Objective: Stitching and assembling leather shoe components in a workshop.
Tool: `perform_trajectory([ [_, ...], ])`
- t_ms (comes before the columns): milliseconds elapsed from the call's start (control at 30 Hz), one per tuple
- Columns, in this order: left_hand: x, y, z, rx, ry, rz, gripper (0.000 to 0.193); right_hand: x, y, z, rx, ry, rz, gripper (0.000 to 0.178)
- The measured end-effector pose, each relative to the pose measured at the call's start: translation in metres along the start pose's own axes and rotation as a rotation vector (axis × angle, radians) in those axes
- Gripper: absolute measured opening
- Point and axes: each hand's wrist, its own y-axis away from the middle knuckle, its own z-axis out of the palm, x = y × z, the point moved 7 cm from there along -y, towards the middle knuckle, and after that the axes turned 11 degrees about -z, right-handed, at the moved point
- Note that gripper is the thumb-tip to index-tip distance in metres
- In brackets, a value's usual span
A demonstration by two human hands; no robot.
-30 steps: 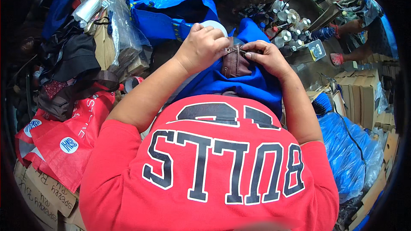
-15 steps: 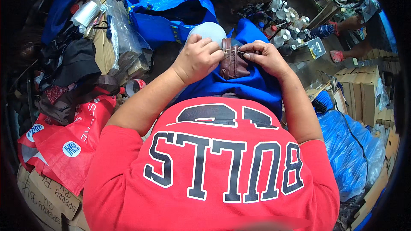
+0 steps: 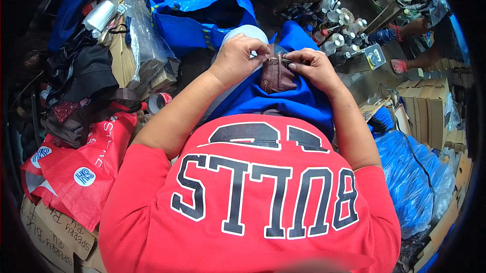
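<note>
A brown leather shoe (image 3: 277, 78) with small eyelets rests on the blue cloth (image 3: 283, 100) over my lap. A thin tan lace (image 3: 274, 59) crosses its upper part between my hands. To the left of the shoe, my left hand (image 3: 241, 55) is closed, thumb and forefinger pinching one side of the lace. Close against the shoe's right edge, my right hand (image 3: 315, 68) pinches the other side. A short dark, thin piece shows at those fingertips, too small to make out. Behind my left hand lies a rounded light-grey surface (image 3: 248, 32).
An open blue bag (image 3: 200, 10) lies ahead to the left. Several bottles (image 3: 341, 32) stand ahead right, near another person's foot (image 3: 399, 66). Cardboard (image 3: 422, 108) and a blue plastic bag (image 3: 410, 172) are at right, a red bag (image 3: 83, 166) at left.
My left hand has turned and risen slightly, its fingers now stretched further toward the shoe in a pinch. My right hand stays nearly in place at the shoe's right edge.
</note>
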Motion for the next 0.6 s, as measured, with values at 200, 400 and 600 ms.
perform_trajectory([
  [200,-0.013,0.005,0.018,-0.010,0.042,-0.062,0.011,-0.007,-0.001,0.006,0.098,-0.032,-0.038,0.020],
  [400,-0.008,0.006,0.022,0.034,-0.002,-0.013,0.014,0.009,0.000,0.012,0.165,-0.258,0.151,0.015],
  [600,0.017,-0.003,0.015,-0.035,-0.037,0.286,0.012,-0.007,-0.004,0.003,0.081,-0.135,0.009,0.011],
])
